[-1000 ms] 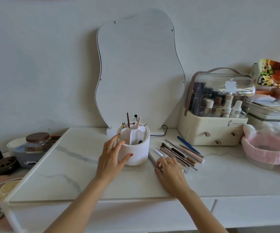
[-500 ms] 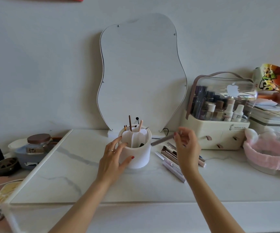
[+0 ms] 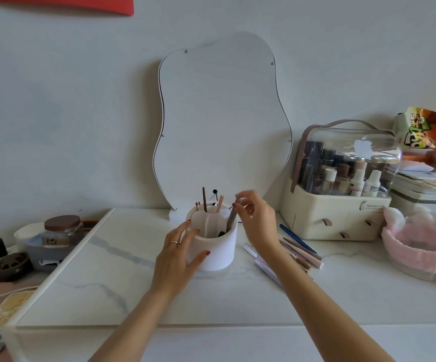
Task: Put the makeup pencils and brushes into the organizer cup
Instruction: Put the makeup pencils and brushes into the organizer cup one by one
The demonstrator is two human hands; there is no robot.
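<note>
We steady the cup (image 3: 213, 246) with our left hand (image 3: 179, 253) wrapped around it, while our right hand (image 3: 257, 220) pinches the pencil (image 3: 231, 218); lower it straight, then release.

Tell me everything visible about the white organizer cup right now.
The organizer cup is a matte white cylinder, plastic-looking, upright on the marble tabletop before the mirror. White dividers split its inside into compartments holding several pencils and brushes. The left hand grips its left side; the right hand lowers a brown pencil into its right compartment.
</note>
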